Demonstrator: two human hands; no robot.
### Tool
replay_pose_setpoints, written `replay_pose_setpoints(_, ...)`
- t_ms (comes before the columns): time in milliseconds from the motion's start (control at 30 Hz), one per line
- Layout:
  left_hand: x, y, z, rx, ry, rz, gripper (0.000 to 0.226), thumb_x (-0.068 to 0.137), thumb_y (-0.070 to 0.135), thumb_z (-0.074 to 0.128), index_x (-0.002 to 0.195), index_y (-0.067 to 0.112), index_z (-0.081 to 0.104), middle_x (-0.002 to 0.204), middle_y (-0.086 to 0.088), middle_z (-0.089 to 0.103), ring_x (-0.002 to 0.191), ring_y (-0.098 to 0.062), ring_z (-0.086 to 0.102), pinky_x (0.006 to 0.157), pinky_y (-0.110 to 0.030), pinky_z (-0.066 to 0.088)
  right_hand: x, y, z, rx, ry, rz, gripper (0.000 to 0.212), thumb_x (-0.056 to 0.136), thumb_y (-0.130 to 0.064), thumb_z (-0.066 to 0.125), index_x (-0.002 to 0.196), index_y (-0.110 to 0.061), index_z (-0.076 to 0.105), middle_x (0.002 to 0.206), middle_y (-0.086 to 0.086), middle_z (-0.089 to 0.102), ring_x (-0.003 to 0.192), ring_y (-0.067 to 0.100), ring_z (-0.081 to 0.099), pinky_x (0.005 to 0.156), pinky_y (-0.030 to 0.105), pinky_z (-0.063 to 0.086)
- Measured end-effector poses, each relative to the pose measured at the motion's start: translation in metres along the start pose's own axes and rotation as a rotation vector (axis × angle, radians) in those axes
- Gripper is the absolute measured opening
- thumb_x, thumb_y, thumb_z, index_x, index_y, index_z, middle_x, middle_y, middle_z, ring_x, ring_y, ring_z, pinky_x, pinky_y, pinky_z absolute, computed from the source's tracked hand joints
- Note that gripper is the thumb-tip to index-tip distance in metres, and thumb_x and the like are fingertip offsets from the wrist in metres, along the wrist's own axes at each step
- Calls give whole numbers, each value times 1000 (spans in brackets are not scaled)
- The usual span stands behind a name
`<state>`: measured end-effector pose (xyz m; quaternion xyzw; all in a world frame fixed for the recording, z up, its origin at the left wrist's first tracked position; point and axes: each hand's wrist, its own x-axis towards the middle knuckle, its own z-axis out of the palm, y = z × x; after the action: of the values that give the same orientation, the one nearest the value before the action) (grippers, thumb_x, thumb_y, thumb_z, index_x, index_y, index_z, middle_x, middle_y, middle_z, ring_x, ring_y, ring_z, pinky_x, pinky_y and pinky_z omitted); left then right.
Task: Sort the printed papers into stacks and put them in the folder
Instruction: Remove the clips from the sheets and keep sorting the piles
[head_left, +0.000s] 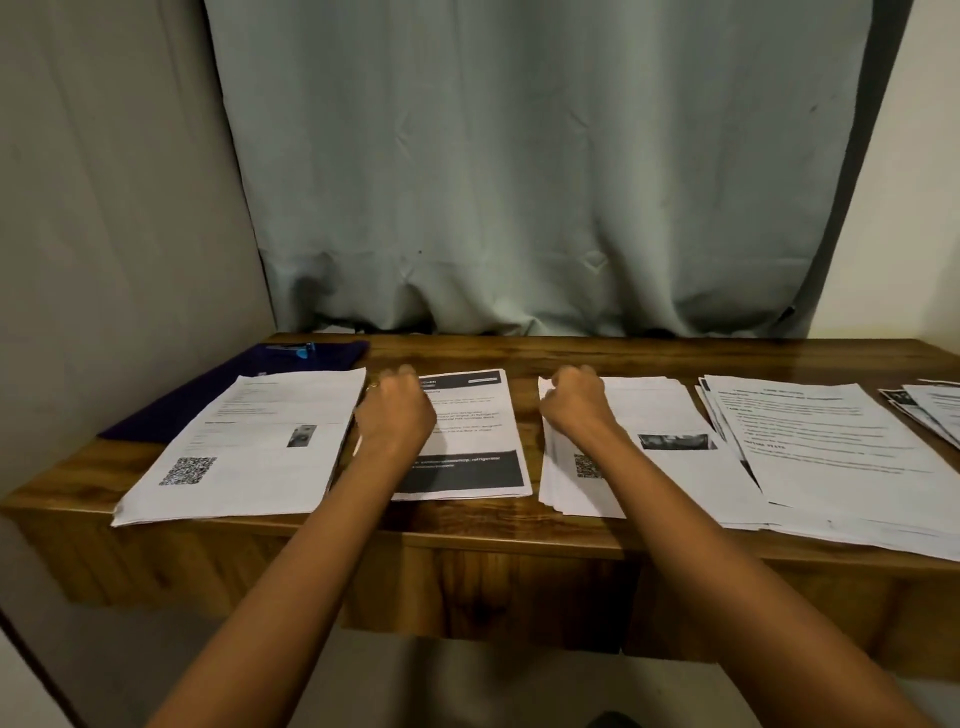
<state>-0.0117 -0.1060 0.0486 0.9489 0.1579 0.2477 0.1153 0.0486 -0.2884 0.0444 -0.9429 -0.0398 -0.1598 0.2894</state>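
I see five paper piles in a row on the wooden table (571, 530), all face up.

Leftmost pile (244, 441): QR code bottom left, small photo mid-page. Its far edge overlaps the purple folder (228, 387). The folder lies flat at the back left corner of the table, with a blue clip-like item (301, 349) on its far end. Too blurred to identify.

Dark-banded pile (467, 441): just right of the leftmost pile, black header and black footer strip.

Photo pile (660, 415): right of centre, sheets slightly fanned at the near left corner, with a QR code partly hidden by the forearm.

Text pile (821, 447): overlaps the right edge of the photo pile, loosely squared.

Edge pile (930, 410): cut off by the frame on the far right.

Left hand (395, 410): fingers curled, sitting over the left edge of the dark-banded pile. Ring (373, 386) visible on one finger. I can't tell if it's pinching a sheet.

Right hand (574, 402): fingers curled, at the top left corner of the photo pile. Grip on the paper is unclear too.

The hands are apart, with bare table between them. Grey curtain (519, 182) hangs behind the table.
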Motion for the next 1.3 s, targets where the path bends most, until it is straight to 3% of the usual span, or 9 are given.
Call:
replay_pose_setpoints(133,-5,44,11,-128,-133,80,34,97,25,51,127,9,50,124,-15,58,112,-31,57,87,-39,49,4,46,-23,-102,14,141,26,92,-19,59,113,-5,59,128,17,52,113,32,51,89,37,45)
replay_pose_setpoints(267,-13,83,26,-248,-263,122,42,99,28,48,137,11,45,134,-15,53,119,-32,54,91,-36,46,7,91,-38,-206,-9,278,37,91,-20,56,123,-2,54,132,20,50,122,36,45,98,40,41)
replay_pose_setpoints(367,-18,106,43,-337,-360,127,34,99,25,48,127,7,53,127,-14,57,111,-30,58,84,-30,44,7,117,-45,-232,-66,370,41,93,-24,55,129,-4,49,138,19,45,127,36,40,103,41,36)
replay_pose_setpoints(567,-15,134,71,-350,-573,68,49,93,26,55,137,7,44,138,-10,52,121,-29,52,93,-31,44,10,136,-51,-231,-113,397,43,95,-24,51,133,-5,43,137,17,43,127,34,37,104,42,32)
replay_pose_setpoints(700,-13,143,78,-314,-577,59,59,89,25,57,141,4,39,138,-10,51,123,-29,51,99,-34,44,14,137,-52,-171,-137,354,39,92,-21,54,126,-3,48,130,18,50,121,36,44,100,42,35)
replay_pose_setpoints(800,-6,143,84,-383,-582,21,53,83,15,63,134,9,51,131,-8,58,114,-25,58,86,-27,49,16,139,-53,-119,-113,354,35,88,-16,58,120,-3,52,126,19,53,117,36,48,95,40,39)
replay_pose_setpoints(900,0,138,86,-443,-580,-50,48,74,5,68,121,9,62,123,-8,64,104,-26,62,88,-34,55,15,141,-55,-26,-76,371,30,87,-10,60,115,1,55,120,19,57,111,35,54,86,35,45)
replay_pose_setpoints(1100,-2,136,73,-650,-610,-127,41,89,1,57,130,-1,51,134,-15,55,114,-30,57,85,-28,48,11,146,-56,222,62,382,24,86,-1,60,109,6,58,115,23,60,106,37,57,72,31,41)
replay_pose_setpoints(1300,-15,123,71,-721,-384,-53,34,88,9,62,122,8,63,130,-9,61,114,-25,59,78,-23,44,5,144,-59,363,205,319,12,81,5,66,93,8,65,101,20,66,82,23,55,73,33,48)
